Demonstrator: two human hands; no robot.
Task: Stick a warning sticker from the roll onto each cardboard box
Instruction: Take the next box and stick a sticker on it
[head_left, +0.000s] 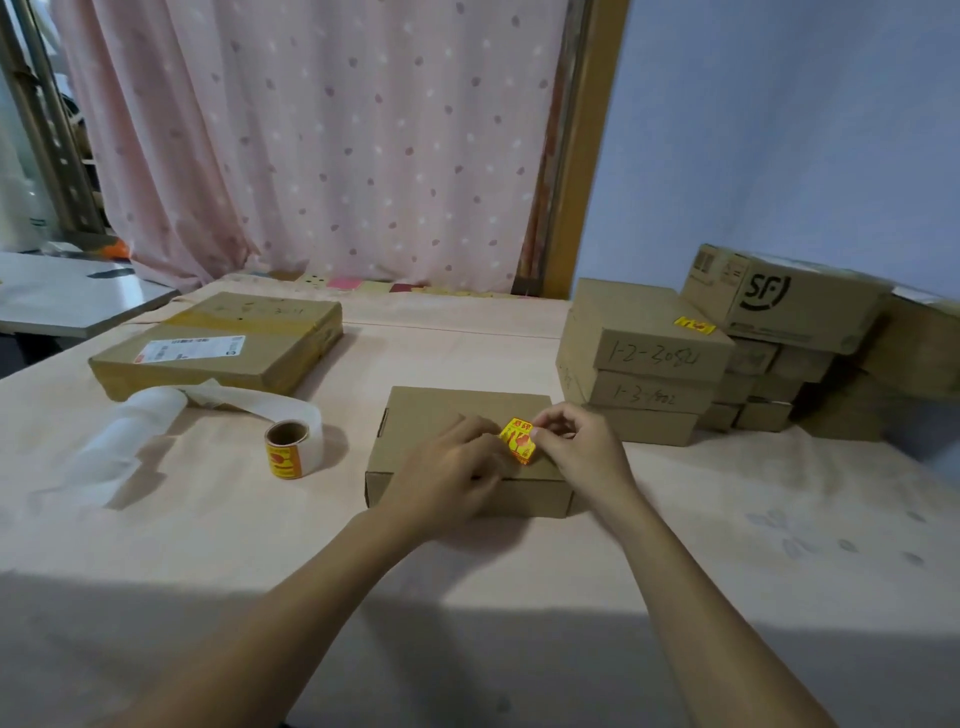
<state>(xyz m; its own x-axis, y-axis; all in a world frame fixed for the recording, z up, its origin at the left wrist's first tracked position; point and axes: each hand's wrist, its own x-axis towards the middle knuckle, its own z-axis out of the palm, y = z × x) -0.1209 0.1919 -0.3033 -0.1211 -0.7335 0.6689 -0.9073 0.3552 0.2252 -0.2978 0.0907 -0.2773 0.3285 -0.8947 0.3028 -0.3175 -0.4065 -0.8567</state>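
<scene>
On the small cardboard box (462, 415) mid-counter, my right hand (576, 447) and left hand (447, 462) pinch the yellow warning sticker (519, 440) in their fingers; I'd lay one edge first, then smooth flat.

yellow-and-red warning sticker (519, 441) on the closed cardboard box's (457, 415) lid — sticker roll (285, 449) upright, left of it.

Handwritten "1-2-3082" on the side of the top box (644, 332) of the stack right of the fingers; "SF" logo printed on the farther box (784, 301). Other labels unreadable.
</scene>
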